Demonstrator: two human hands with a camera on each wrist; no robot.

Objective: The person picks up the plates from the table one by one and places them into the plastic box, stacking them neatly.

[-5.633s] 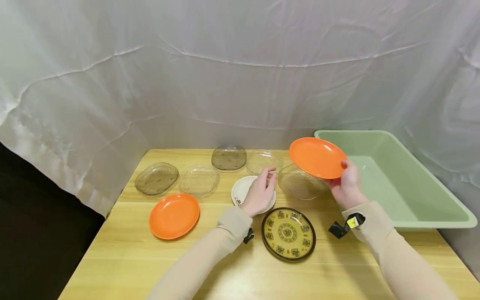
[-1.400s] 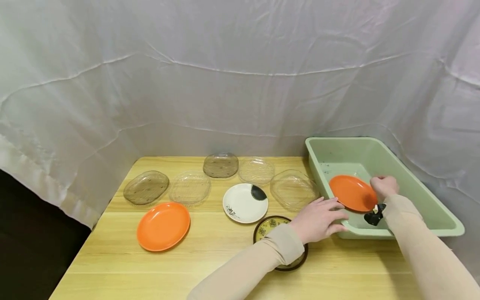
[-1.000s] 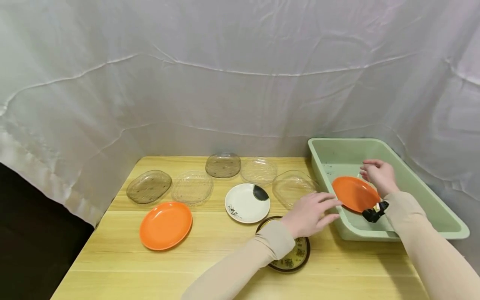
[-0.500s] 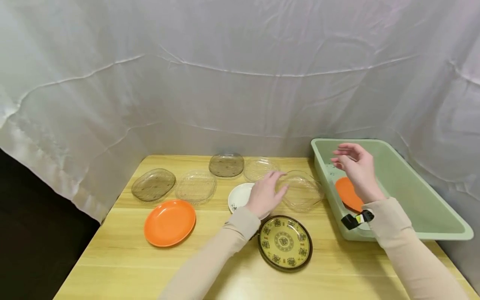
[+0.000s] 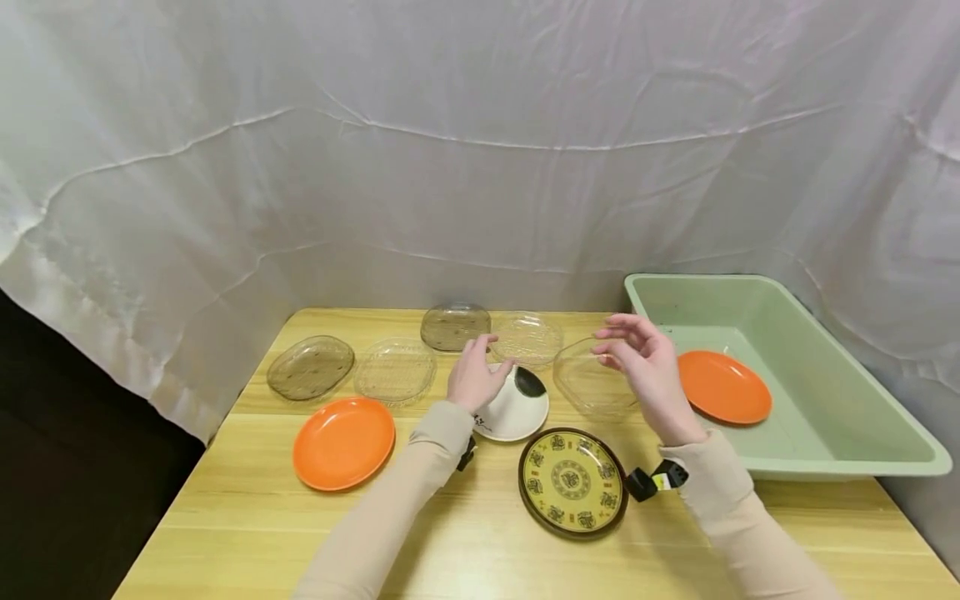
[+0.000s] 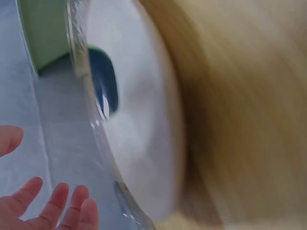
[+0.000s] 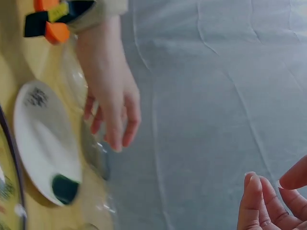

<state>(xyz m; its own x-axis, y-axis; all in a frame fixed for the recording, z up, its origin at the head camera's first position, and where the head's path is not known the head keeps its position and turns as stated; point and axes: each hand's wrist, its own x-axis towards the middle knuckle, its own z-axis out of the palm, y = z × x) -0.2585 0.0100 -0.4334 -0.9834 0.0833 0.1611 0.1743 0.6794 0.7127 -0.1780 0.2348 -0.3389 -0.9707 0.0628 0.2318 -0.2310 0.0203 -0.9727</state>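
Note:
My left hand point(image 5: 477, 377) hovers over the left part of a white plate point(image 5: 512, 417) with a black patch, its fingers relaxed and holding nothing. In the left wrist view the same white plate point(image 6: 144, 110) fills the middle, apart from the fingers. My right hand point(image 5: 648, 371) is in the air above a clear glass plate point(image 5: 588, 383), fingers loosely bent with nothing in them. An orange plate point(image 5: 723, 387) lies inside the green basin point(image 5: 847, 468). Nearest me on the table sits a yellow patterned plate point(image 5: 572, 482) with a dark rim.
A second orange plate point(image 5: 343, 443) lies at the left. Behind it are a smoky glass plate point(image 5: 311, 367) and a clear one point(image 5: 396, 371). Farther back stand another smoky plate point(image 5: 455, 326) and a clear plate point(image 5: 528, 336). A grey curtain point(image 5: 465, 192) hangs behind the table.
The right hand carried the orange plate into the basin, let go, and has come out to the left. My left hand left the basin's rim and moved left to the white plate.

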